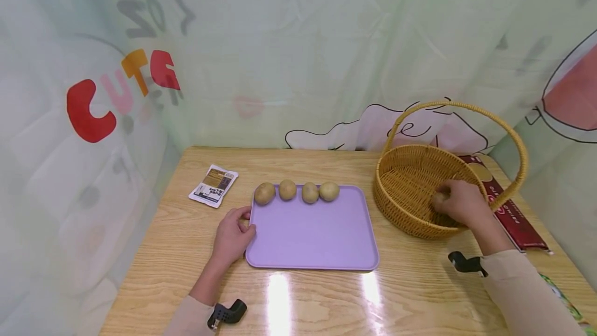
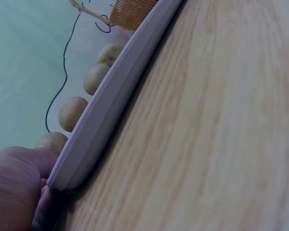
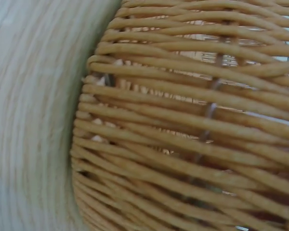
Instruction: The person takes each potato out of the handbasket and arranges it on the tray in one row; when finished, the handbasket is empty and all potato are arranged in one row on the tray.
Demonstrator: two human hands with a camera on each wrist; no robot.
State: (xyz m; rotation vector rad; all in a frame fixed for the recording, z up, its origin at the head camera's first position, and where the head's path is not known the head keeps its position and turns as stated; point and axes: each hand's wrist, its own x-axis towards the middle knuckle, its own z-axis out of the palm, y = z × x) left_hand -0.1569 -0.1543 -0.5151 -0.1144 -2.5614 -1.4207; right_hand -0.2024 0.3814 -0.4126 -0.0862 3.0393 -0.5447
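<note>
A lilac tray (image 1: 312, 232) lies on the wooden table, with several potatoes (image 1: 287, 190) in a row along its far edge. At the tray's left side my left hand (image 1: 231, 236) pinches the rim, and the left wrist view has the thumb near the tray's corner (image 2: 62, 180). My right hand (image 1: 462, 202) reaches inside a wicker basket (image 1: 396, 209) with its fingers curled round a tan, roundish potato (image 1: 438, 202), partly hidden by the hand. The basket's woven wall (image 3: 183, 115) fills the right wrist view and hides that hand there.
The basket's tall handle (image 1: 466, 105) arches above the right hand. A dark red packet (image 1: 517, 222) lies to the basket's right, partly behind it. A small white and brown pouch (image 1: 214, 186) lies left of the tray. Part of a green packet (image 1: 562, 297) shows near the right sleeve.
</note>
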